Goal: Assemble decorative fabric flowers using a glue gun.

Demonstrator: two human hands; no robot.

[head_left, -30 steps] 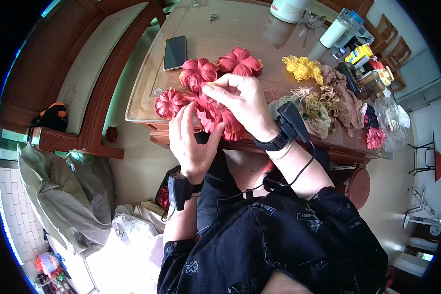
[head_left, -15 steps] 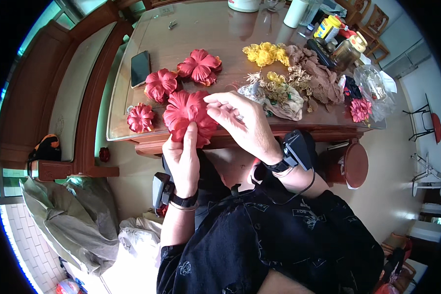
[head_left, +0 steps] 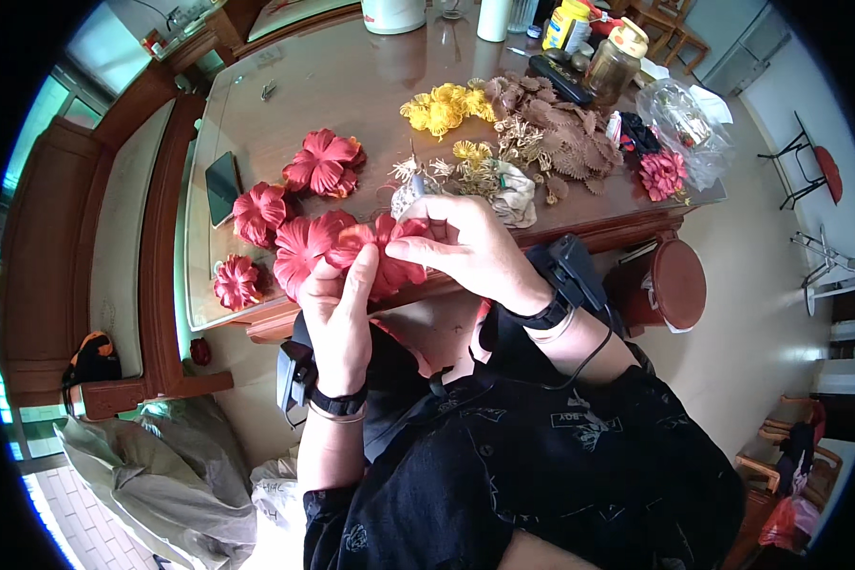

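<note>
Hands close on a red fabric flower with layered petals (head_left: 375, 252) above the near edge of the brown wooden bench (head_left: 351, 85).

The left hand (head_left: 337, 318) props the bloom from below, fingers shut against its underside; the right hand (head_left: 465, 249) pinches the petals from the right, its grip closed. Three more red fabric flowers (head_left: 323, 161) lie on the bench just behind, beside a dark flat phone (head_left: 222, 187).
</note>
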